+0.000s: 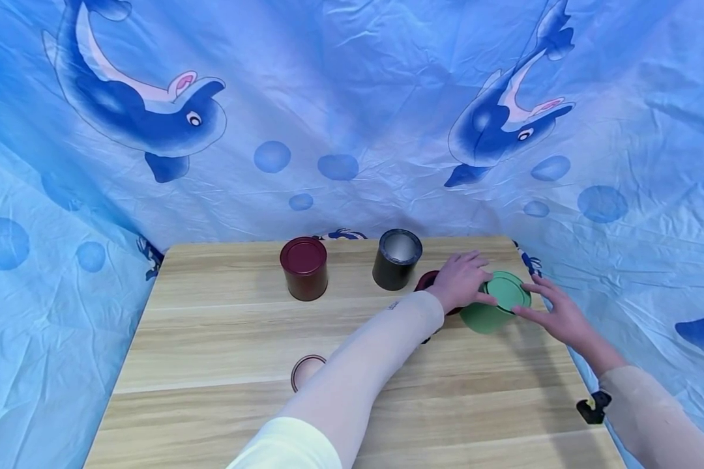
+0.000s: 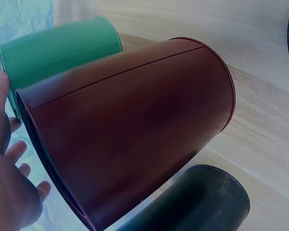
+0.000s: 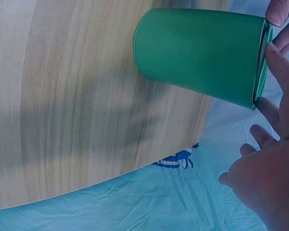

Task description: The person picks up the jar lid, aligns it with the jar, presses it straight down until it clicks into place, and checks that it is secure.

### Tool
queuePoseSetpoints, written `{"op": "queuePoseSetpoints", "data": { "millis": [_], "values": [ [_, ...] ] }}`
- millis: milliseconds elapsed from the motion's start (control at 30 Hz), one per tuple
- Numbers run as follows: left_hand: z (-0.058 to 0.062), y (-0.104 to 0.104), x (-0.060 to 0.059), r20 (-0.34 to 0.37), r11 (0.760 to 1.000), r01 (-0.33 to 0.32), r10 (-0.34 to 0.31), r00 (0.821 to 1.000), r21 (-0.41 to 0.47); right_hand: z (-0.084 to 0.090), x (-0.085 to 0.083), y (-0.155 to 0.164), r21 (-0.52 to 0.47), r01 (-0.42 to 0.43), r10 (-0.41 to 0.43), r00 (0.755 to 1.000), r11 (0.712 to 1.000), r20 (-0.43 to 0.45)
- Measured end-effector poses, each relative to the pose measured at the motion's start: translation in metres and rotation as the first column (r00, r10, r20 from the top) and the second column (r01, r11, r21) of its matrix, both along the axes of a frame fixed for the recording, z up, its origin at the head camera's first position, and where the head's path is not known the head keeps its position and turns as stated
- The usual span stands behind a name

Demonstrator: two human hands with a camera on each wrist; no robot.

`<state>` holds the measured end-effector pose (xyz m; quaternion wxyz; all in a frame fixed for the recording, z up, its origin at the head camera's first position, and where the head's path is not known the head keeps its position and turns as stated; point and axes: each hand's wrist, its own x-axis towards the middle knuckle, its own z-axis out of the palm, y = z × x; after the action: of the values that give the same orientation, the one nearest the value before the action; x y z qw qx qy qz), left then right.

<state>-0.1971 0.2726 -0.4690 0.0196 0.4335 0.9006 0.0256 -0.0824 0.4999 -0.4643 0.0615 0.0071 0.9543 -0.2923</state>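
Low centre of the frame a loose lid (image 1: pixel 307 371) lies on the tabletop (image 1: pixel 211 339), and farther right the right hand (image 1: pixel 554 312) and left hand (image 1: pixel 460 280), fingers spread, steady the lidded green tin (image 1: pixel 495 303) from both sides, before an open black tin (image 1: pixel 396 258) and maroon tin (image 1: pixel 304 268).

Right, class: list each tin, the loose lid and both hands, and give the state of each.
Green tin: lid on, tilted.
Dark red tin: lid on, upright.
Black tin: open, no lid, upright.
Second dark red tin: mostly hidden behind the left hand.
Loose lid: flat on the table.
Left hand: fingers on the green tin's lid.
Right hand: fingertips at the lid's rim.
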Motion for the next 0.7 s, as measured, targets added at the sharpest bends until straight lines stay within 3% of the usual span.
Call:
{"op": "queuePoseSetpoints", "data": {
  "millis": [367,700],
  "values": [
    [-0.0003,0.0055,-0.0022,0.017,1.000,-0.030,0.031,0.999,-0.008,0.0025,0.0000,-0.0034,-0.049,0.028,-0.028,1.000,0.998,0.011],
    [0.0010,0.0062,-0.0034,0.027,0.999,-0.035,0.036,0.999,-0.033,-0.0017,-0.0013,-0.0048,-0.028,0.044,-0.044,0.999,0.999,-0.006]
  ]
}}
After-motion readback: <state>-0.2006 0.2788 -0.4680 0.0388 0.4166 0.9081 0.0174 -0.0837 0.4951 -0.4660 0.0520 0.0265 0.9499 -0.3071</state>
